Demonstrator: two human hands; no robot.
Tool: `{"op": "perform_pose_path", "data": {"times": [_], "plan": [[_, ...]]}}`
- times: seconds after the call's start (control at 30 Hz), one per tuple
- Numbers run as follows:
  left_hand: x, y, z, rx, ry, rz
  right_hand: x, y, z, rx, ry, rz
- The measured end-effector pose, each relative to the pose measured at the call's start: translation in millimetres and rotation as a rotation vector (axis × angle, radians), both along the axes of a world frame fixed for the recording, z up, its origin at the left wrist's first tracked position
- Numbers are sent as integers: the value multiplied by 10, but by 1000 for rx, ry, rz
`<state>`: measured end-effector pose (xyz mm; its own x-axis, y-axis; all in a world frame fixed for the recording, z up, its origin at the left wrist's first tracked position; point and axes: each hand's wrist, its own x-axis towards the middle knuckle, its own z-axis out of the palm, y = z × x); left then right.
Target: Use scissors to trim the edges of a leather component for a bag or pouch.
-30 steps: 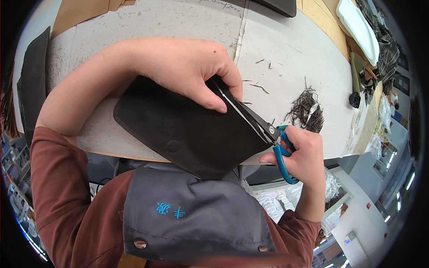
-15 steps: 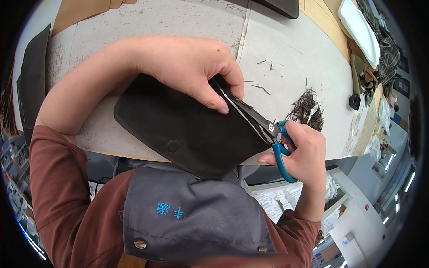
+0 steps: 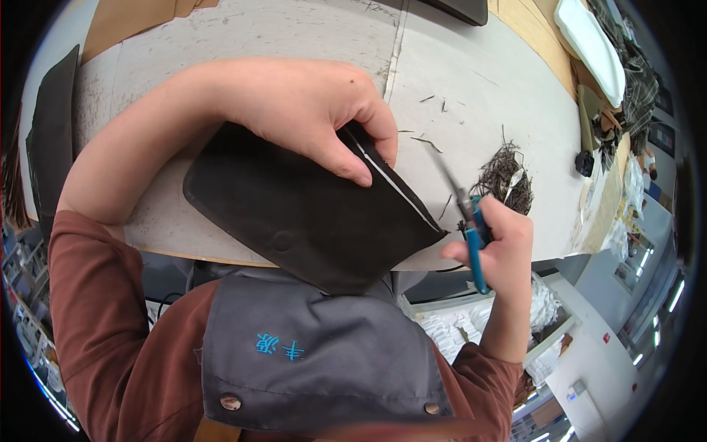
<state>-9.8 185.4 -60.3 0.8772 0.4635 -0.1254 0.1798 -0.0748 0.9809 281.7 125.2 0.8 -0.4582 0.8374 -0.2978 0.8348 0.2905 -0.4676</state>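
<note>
My left hand (image 3: 324,110) pinches the upper edge of a dark leather flap piece (image 3: 294,214), thumb on top and fingers behind. A white line runs along the edge between its layers. Near its lower left side a faint round mark, like a magnetic snap, shows through. The piece overhangs the table's front edge toward me. My right hand (image 3: 504,247) holds scissors (image 3: 473,228) with teal handles, their blades pointing up and away, clear of the leather. Beside the scissors lies a heap of thin dark trimmings (image 3: 504,179).
Loose dark slivers (image 3: 427,144) lie on the pale tabletop (image 3: 456,74). Another dark leather piece (image 3: 53,129) rests at the left edge. Brown sheets (image 3: 132,26) are at the far left, a white tray (image 3: 589,51) at the far right. A dark object (image 3: 464,9) sits at the back.
The scissors have come away from the leather's edge, and their blades have swung upward and closer together. Along that edge, the white line shows uncovered. My left hand keeps its grip, shifted slightly.
</note>
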Motion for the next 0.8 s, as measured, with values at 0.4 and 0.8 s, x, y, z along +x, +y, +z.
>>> {"op": "perform_pose_path", "data": {"times": [0.4,0.8], "plan": [[-58,-96,212,168,142,153,-71,-31,-212,5,-88,-258],[-138,-377,51,406,248,616,-71,-125,-153,324,-140,-214]]}}
